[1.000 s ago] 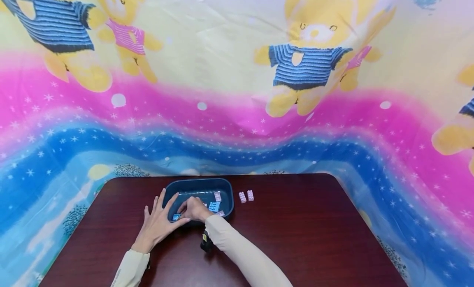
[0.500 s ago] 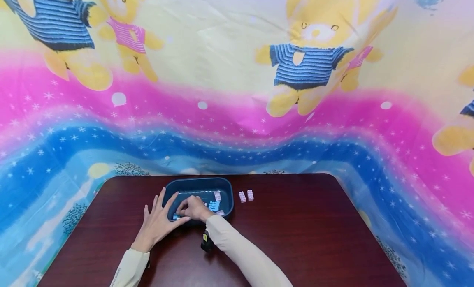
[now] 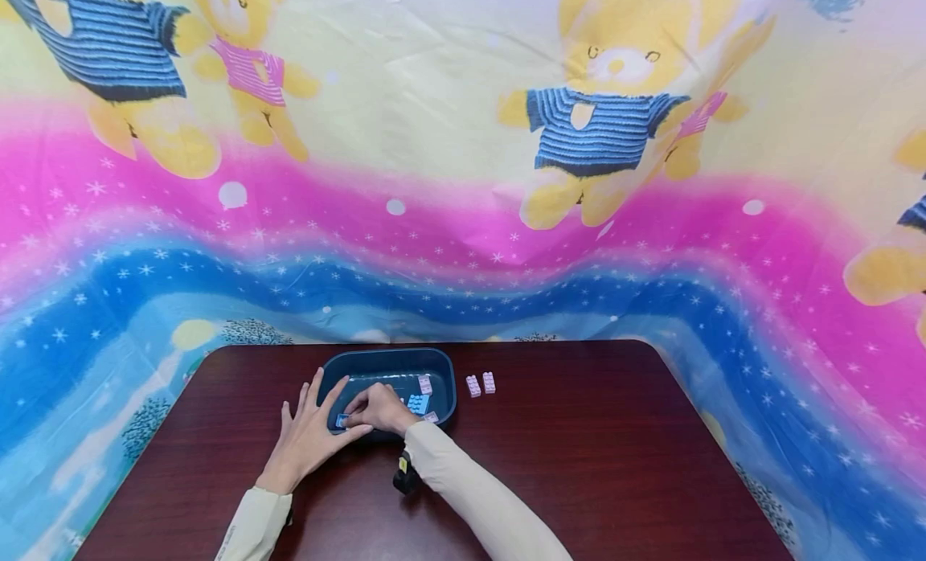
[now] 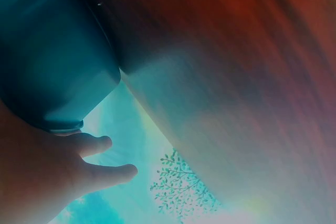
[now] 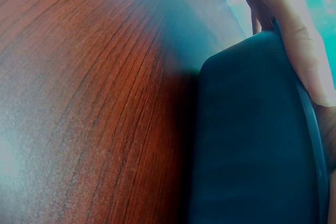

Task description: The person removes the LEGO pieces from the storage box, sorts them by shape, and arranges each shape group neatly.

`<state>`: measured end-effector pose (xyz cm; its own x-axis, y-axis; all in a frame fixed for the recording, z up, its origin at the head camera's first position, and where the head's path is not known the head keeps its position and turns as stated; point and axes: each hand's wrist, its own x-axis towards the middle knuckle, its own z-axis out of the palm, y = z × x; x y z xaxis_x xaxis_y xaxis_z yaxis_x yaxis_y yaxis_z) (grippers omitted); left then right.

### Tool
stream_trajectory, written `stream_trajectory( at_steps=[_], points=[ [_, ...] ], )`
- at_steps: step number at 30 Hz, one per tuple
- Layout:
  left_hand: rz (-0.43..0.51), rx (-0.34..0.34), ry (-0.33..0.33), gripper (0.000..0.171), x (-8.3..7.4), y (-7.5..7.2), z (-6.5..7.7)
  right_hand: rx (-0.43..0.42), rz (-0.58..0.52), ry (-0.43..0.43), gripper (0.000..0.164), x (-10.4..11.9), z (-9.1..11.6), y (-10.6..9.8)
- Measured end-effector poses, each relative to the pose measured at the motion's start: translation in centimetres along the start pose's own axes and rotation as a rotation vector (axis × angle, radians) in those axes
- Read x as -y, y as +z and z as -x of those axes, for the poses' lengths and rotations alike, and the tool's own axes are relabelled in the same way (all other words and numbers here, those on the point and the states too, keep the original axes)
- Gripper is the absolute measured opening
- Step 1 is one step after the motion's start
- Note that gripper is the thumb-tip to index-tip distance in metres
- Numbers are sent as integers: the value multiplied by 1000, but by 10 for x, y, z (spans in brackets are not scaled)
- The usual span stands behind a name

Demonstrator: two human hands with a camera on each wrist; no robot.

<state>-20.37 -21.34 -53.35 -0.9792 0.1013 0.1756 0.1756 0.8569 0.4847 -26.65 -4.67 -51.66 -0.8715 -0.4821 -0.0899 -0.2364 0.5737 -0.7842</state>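
Observation:
In the head view a dark blue-green basin [image 3: 391,353] stands at the back of the table, left of the middle. My left hand [image 3: 309,436] rests on its near left corner, fingers spread along the left side and thumb over the near rim. Inside the basin, my right hand [image 3: 379,407] has bent fingers, and its fingertips meet a small blue toy brick [image 3: 341,421] at the near left. Whether they pinch that brick is hidden. Beside the right hand lie a light blue studded brick [image 3: 419,403], a pink brick [image 3: 424,384] and another pinkish brick [image 3: 431,417].
Two pink studded bricks [image 3: 473,386] stand right of the basin on the dark red-brown table [image 3: 579,448]. A patterned cloth [image 3: 463,223] hangs behind the table's far edge. A small black device [image 3: 405,474] hangs at the right wrist.
Under the right fingertips the small blue brick has shifted slightly left and tilted. The right hand has moved only a little; the left hand and basin have stayed in place.

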Motion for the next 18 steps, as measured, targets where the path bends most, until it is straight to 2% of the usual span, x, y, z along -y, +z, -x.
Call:
stream_trajectory(
  at_steps=[6, 10, 18],
  points=[
    [-5, -1, 4, 102, 0, 1, 0, 5, 37, -42, 11, -1, 1, -1],
    [-2, -3, 5, 103, 0, 1, 0, 18, 2, -70, 15, -1, 2, -3],
    [-23, -8, 11, 102, 0, 0, 0, 67, 5, -85, 8, 0, 2, -6]
  ],
)
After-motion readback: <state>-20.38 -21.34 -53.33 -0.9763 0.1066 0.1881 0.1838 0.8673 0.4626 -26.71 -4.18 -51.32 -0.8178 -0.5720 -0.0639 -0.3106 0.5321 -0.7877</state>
